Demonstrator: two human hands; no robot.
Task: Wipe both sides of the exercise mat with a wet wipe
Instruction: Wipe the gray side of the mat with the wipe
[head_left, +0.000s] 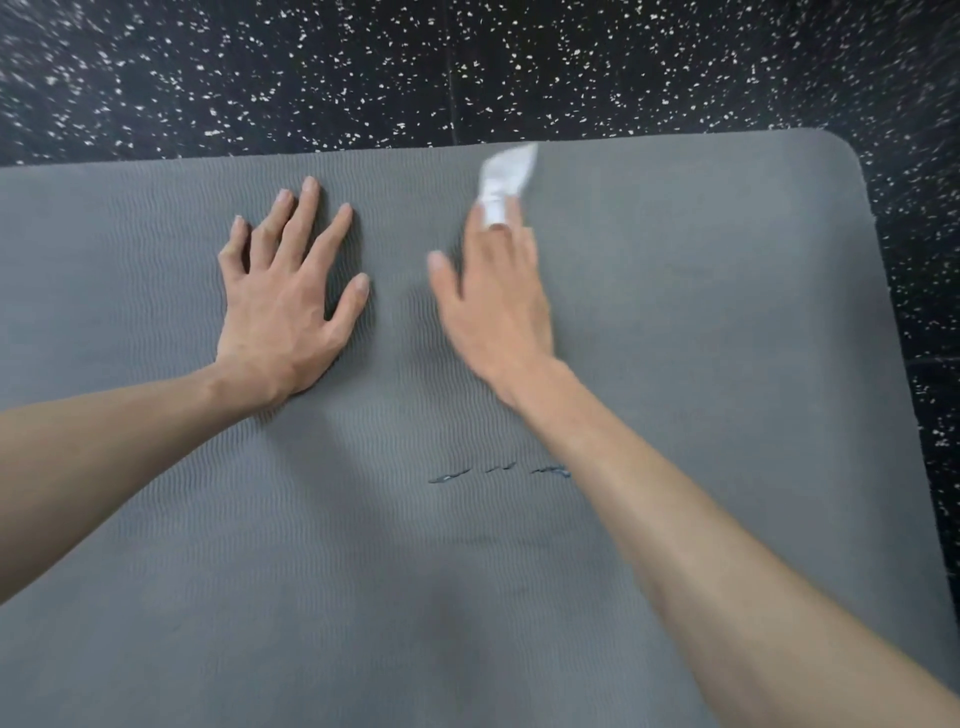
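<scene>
Two hands on grey mat (727, 364), right hand (493, 301) with wet wipe (506, 174)

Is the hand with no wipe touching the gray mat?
Touching. The head view shows the left hand pressed flat on the exercise mat, fingers spread, no gap under the palm.

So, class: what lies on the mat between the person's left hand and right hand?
Nothing: in the head view, only bare grey mat separates the flat left hand from the right hand, which holds the wet wipe.
</scene>
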